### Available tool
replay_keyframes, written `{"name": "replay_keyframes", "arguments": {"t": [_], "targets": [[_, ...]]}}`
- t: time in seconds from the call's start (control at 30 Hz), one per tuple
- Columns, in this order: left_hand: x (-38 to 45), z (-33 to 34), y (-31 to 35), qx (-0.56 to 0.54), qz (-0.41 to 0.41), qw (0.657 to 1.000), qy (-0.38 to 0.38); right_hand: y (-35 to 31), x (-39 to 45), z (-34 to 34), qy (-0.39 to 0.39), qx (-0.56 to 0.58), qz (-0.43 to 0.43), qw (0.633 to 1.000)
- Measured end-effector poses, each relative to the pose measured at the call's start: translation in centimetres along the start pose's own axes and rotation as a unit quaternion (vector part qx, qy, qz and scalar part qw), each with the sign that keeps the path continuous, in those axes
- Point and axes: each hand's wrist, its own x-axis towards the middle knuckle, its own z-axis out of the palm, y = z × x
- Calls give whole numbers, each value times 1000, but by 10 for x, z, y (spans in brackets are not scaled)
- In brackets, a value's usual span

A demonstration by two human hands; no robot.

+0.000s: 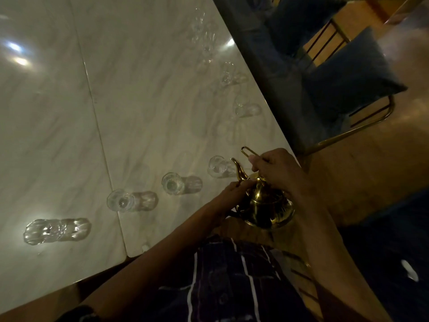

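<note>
A small brass teapot (267,210) with a curved spout hangs at the near right corner of the white marble table (130,108). My right hand (276,170) grips its thin wire handle from above. My left hand (232,194) lies against the pot's lid and neck, its fingertips hidden by the pot. Several clear glasses stand in a curved row along the table's edge; the closest one (219,167) is just beyond the spout, then another (174,183) and a third (125,201) to its left.
A further glass (55,230) stands at the near left, and more (246,106) run along the right edge toward the back. Blue upholstered chairs with gold frames (348,84) stand right of the table on a wooden floor. My dark striped clothing fills the bottom.
</note>
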Motion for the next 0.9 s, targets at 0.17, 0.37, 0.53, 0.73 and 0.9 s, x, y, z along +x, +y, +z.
{"name": "replay_keyframes", "arguments": {"t": [0.17,0.37,0.53,0.73,0.9], "targets": [[3,-2,-1,9,-3,1000,2,5,2,4,0,8,2,1000],[9,-13,-6,36,-2,999,16,17,6,14,14,18,-1,1000],[14,-28,-12,55,11,998,37,26,5,32,26,65,6,998],[11,-47,-16,48,56,996,45,27,-5,49,30,140,16,990],[6,-58,-25,30,54,997,54,22,-13,58,41,148,7,988]]}}
